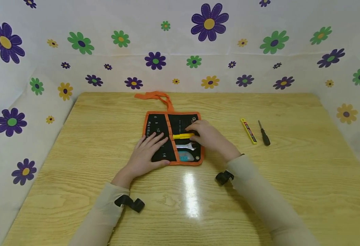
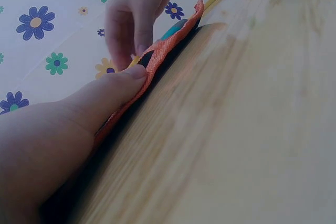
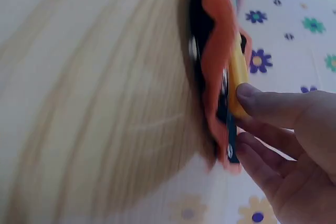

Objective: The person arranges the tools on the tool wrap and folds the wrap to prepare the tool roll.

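A black tool pouch (image 1: 178, 119) with orange edging lies unrolled on the table. My left hand (image 1: 144, 155) rests on its numbered left flap, fingers spread and straight; its thumb (image 2: 126, 80) lies along the orange edge. With thumb and fingers, my right hand (image 1: 209, 136) pinches the end of a slim yellow tool (image 1: 183, 136), also seen as a yellow bar (image 3: 238, 77) in the right wrist view. The tool's other end sits at the pouch's slotted band, so its kind cannot be told. Below it, an open-end wrench (image 1: 186, 146) and a teal-and-grey tool (image 1: 186, 156) sit in slots.
Right of the pouch lie a flat yellow labelled case (image 1: 249, 131) and a dark-handled screwdriver (image 1: 264, 135). An orange tie strap (image 1: 158, 95) trails from the pouch's top toward the back edge. Flower-printed white sheeting (image 1: 173, 44) stands behind and beside the wooden table (image 1: 84, 136).
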The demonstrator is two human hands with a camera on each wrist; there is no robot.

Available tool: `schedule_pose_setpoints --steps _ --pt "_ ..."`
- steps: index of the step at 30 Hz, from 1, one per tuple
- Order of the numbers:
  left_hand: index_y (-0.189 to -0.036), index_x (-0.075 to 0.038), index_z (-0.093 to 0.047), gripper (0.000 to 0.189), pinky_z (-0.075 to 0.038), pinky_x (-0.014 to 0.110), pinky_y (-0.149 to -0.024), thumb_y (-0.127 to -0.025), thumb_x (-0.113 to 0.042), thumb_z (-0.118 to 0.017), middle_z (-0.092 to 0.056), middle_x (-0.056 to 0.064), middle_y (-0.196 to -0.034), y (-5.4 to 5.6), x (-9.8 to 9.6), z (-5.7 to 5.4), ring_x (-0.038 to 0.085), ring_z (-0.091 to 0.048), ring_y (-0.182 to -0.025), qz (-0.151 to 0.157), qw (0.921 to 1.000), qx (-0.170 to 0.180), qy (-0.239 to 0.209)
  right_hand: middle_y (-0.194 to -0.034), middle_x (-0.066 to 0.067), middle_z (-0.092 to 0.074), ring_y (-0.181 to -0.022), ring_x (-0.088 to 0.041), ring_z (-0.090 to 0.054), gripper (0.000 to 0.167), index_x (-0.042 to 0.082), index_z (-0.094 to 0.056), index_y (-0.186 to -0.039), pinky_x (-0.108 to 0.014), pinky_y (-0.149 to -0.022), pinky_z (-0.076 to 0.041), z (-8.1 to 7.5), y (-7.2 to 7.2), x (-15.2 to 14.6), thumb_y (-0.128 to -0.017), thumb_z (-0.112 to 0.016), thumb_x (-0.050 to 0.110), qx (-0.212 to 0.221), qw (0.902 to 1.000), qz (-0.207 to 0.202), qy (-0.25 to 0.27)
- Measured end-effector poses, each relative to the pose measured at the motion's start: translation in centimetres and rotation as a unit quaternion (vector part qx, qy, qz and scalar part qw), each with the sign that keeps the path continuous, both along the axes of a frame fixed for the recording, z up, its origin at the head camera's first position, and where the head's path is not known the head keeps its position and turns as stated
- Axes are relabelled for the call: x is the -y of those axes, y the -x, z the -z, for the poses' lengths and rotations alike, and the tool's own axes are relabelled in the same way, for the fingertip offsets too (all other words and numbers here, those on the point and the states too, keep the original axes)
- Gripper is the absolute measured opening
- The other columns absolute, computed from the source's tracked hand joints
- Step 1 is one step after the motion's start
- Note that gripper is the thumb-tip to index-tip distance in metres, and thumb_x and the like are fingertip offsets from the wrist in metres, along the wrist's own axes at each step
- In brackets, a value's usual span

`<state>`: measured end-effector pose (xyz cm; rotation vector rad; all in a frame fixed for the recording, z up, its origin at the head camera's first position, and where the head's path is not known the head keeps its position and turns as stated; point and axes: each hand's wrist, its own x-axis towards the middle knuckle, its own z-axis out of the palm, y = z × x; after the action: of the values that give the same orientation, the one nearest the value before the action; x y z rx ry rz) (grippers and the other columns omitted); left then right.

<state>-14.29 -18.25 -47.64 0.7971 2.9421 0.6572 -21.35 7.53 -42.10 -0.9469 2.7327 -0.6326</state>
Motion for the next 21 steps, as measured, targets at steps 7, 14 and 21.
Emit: schedule_pose_setpoints --steps 7,14,21 --pt "-0.152 -0.023 -0.029 0.085 -0.001 0.049 -0.114 -0.084 -0.068 -0.054 -0.020 0.000 -0.157 0.02 -0.18 -0.03 0.023 -0.010 -0.145 -0.005 1.0000 0.008 0.001 -0.097 -0.011 -0.065 -0.087 -0.023 -0.061 0.017 -0.001 -0.069 -0.106 -0.032 -0.076 -0.052 0.19 0.10 -0.68 -0.090 -0.065 0.002 0.006 0.9996 0.005 0.025" --pt "-0.152 -0.022 -0.028 0.086 -0.001 0.051 -0.113 -0.084 -0.069 -0.053 -0.020 0.000 -0.158 0.00 -0.06 0.04 0.024 -0.010 -0.145 -0.008 0.9999 0.009 -0.004 -0.098 -0.013 -0.066 -0.089 -0.024 -0.062 0.019 -0.001 -0.070 -0.108 -0.033 -0.077 -0.053 0.14 0.12 0.04 -0.090 -0.064 0.002 0.009 0.9999 0.009 0.010" --pt "-0.153 -0.022 -0.027 0.086 -0.001 0.052 -0.113 -0.085 -0.068 -0.054 -0.019 -0.001 -0.158 0.02 -0.08 -0.05 0.024 -0.010 -0.145 -0.005 1.0000 0.005 -0.003 -0.099 -0.013 -0.067 -0.086 -0.022 -0.060 0.021 -0.001 -0.069 -0.110 -0.032 -0.076 -0.052 -0.25 0.15 0.13 -0.090 -0.063 0.002 0.036 0.9993 0.002 0.011"
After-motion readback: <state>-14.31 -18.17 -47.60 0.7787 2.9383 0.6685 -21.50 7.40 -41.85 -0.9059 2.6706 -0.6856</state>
